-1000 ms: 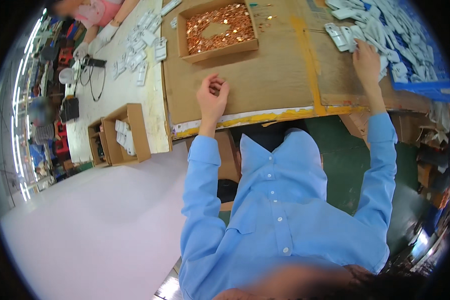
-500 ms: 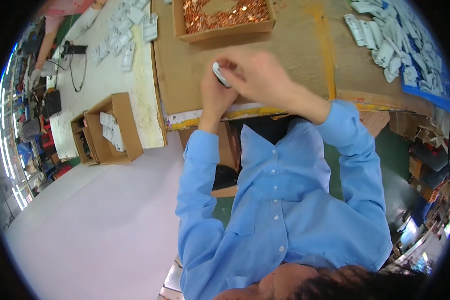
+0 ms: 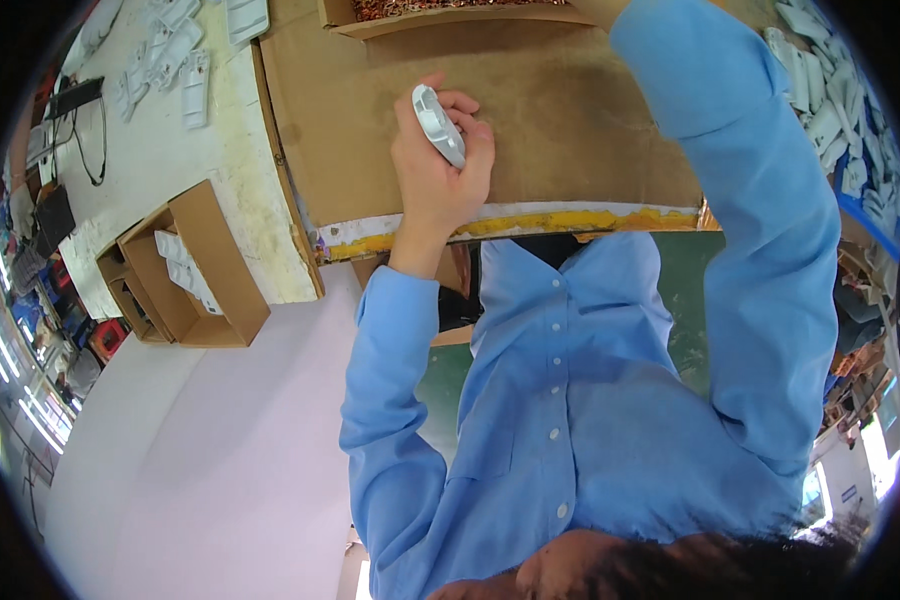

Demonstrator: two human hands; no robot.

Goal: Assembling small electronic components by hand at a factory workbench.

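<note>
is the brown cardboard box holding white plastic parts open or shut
Open: inside the brown cardboard box, white plastic parts lie uncovered.

Hands with fingers in view: one, left hand [image 3: 442, 155]. White plastic parts [image 3: 438, 127] in it: one. Blue sleeves [image 3: 770, 190]: two. Surfaces: two, one brown [image 3: 570, 130], one whitish [image 3: 155, 140]. Cardboard boxes: three, one at top edge [image 3: 460, 20], two adjoining at left [image 3: 215, 255]. Copper-coloured pieces [image 3: 440, 7]: too many to count. Blue crates [image 3: 867, 224]: one. White parts heaped by crate [image 3: 825, 125]: many, overlapping, exact number unclear.
</note>
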